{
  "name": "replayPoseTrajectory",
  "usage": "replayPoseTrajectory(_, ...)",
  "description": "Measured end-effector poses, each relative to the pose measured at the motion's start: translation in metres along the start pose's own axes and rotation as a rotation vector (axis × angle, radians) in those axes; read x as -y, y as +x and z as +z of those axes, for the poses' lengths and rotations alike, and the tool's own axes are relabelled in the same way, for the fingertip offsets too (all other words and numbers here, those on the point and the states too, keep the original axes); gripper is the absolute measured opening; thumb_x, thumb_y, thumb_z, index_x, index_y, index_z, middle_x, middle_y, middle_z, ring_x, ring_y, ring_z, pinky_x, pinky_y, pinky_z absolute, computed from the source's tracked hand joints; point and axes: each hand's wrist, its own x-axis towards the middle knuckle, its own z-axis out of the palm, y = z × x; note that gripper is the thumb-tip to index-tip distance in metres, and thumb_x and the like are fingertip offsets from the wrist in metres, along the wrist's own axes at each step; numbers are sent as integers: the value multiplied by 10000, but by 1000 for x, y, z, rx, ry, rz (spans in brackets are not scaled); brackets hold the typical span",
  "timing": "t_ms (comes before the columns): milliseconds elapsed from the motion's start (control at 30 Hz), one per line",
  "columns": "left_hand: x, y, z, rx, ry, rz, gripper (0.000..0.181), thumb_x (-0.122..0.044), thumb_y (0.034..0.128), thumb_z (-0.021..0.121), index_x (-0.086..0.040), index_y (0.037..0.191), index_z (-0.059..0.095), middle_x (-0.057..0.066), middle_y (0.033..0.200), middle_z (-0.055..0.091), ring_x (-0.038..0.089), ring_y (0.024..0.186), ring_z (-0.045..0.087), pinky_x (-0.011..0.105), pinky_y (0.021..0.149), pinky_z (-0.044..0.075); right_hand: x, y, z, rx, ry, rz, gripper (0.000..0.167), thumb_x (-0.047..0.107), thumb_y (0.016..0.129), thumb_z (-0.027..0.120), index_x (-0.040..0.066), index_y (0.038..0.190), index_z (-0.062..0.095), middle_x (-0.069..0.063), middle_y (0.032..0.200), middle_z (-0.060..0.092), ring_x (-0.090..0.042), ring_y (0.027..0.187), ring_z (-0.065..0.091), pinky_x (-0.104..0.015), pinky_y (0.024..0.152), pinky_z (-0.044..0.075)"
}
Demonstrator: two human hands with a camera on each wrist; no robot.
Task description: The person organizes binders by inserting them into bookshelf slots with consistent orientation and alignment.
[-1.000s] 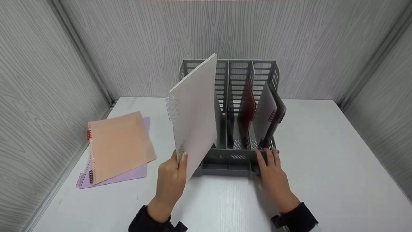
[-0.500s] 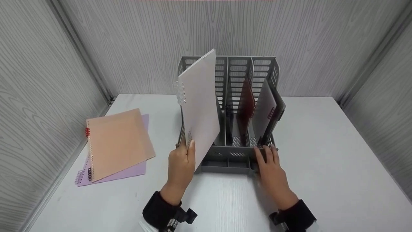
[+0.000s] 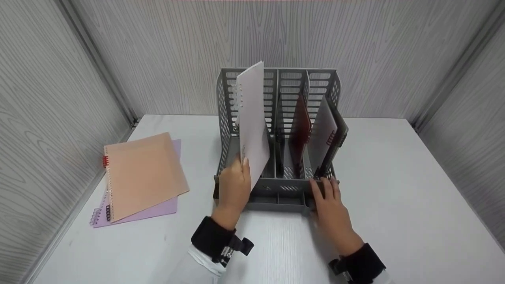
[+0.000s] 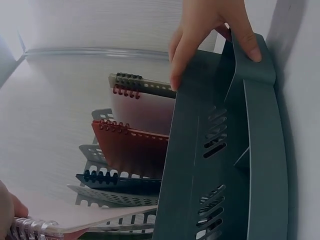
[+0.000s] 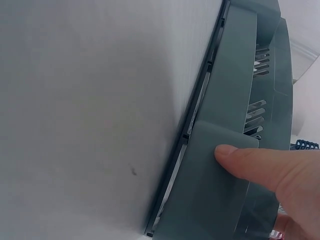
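Observation:
My left hand [image 3: 235, 185] grips a white spiral notebook [image 3: 252, 114] by its lower spine edge, holding it upright, slightly tilted, over the left compartment of a grey organizer [image 3: 276, 183]. In the left wrist view part of the left hand [image 4: 7, 210] shows beside the clear spiral rings [image 4: 32, 227]. My right hand [image 3: 334, 219] rests on the organizer's front right corner, fingers over the front wall. The right wrist view shows the right hand [image 5: 280, 175] with its thumb laid against the front face [image 5: 210, 170].
Upright in the organizer stand a red notebook [image 3: 302, 126], a pale one [image 3: 322, 134], a dark-edged one [image 3: 338, 136] and a dark blue one [image 4: 120, 184]. At the left of the table, an orange notebook [image 3: 146, 173] lies over a purple one [image 3: 163, 209].
My left hand has moved right and forward with the white notebook, which has turned more edge-on and come over the left compartment. The right hand has stayed on the organizer's corner.

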Motion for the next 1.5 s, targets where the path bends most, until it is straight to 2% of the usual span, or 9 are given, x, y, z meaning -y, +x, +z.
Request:
replayPoseTrajectory(233,3,9,16,26,27,-37,238,-118,975,445,11,790,521,90,524,468,226,443,457,405,414,404,0,-1,2,5,19,12,888,99,688,819,76,1429,330,-236,1397,282,-440,1344,141,-408,495,503)
replayPoseTrajectory(500,1,24,31,33,18,-90,226,-128,983,429,24,870,551,77,544,479,214,457,476,400,431,415,0,1,2,8,24,16,897,98,684,821,86,1434,329,-220,1405,272,-431,1346,141,-399,493,496)
replayPoseTrajectory(667,0,34,40,27,25,-145,250,-144,982,440,60,985,583,167,630,590,305,553,601,437,481,462,1,0,2,-20,13,-5,901,87,662,834,63,1419,346,-235,1386,288,-446,1333,166,-383,472,487)
replayPoseTrajectory(767,0,38,46,42,14,-161,248,-152,988,429,42,944,577,175,660,604,328,597,620,445,510,474,1,0,1,-43,-5,-18,905,89,652,842,52,1412,353,-246,1377,300,-449,1328,182,-376,462,483)
replayPoseTrajectory(1033,4,37,64,41,20,-178,234,-150,988,438,-8,834,542,104,591,542,255,504,552,407,461,441,2,-2,1,-21,0,-6,893,97,670,829,61,1418,343,-236,1386,285,-445,1332,165,-380,450,477)
replayPoseTrajectory(1267,7,36,73,76,-42,-252,242,-168,989,451,-31,801,520,21,569,427,174,474,434,341,444,381,1,0,2,-10,-1,1,907,96,670,824,76,1430,330,-229,1400,277,-436,1338,165,-385,462,482)
replayPoseTrajectory(1367,7,37,75,105,-66,-278,244,-164,984,462,-55,767,483,3,572,385,162,482,404,322,447,348,1,0,2,7,4,9,891,110,688,813,82,1433,324,-228,1408,269,-434,1341,153,-396,473,489)
replayPoseTrajectory(1500,8,38,79,182,-78,-331,252,-166,988,446,-72,755,457,-15,594,356,143,496,377,291,449,308,0,-1,2,3,8,8,869,122,701,808,77,1428,335,-230,1404,275,-436,1340,152,-400,475,493)
